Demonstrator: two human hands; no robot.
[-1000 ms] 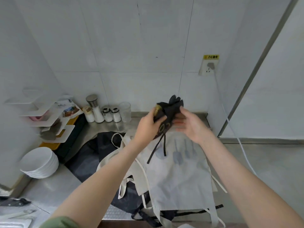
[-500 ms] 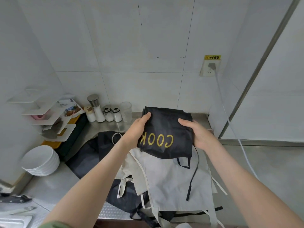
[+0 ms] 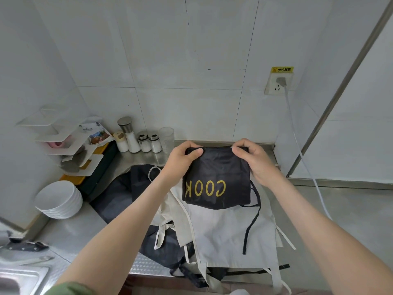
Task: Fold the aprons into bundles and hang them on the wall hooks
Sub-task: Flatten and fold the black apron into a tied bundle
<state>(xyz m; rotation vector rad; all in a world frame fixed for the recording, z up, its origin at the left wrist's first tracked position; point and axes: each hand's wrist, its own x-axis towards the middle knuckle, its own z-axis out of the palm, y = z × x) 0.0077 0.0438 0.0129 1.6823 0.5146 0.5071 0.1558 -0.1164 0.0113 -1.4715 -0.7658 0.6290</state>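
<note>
Hanging in front of me, the black apron (image 3: 217, 177) is folded down to a squarish panel with its gold COOK lettering reading backwards. I am holding it up above the desk (image 3: 70, 233) by its top edge. My left hand (image 3: 182, 158) is pinching the left corner and my right hand (image 3: 253, 160) the right corner, so the long top edge is running side to side between them, both hands equally near. A black strap (image 3: 253, 220) is dangling from the right side over the pale apron (image 3: 229, 231) spread below, with dark aprons (image 3: 119, 188) lying under that. I am judging that the next fold goes across that width. No wall hooks are showing.
</note>
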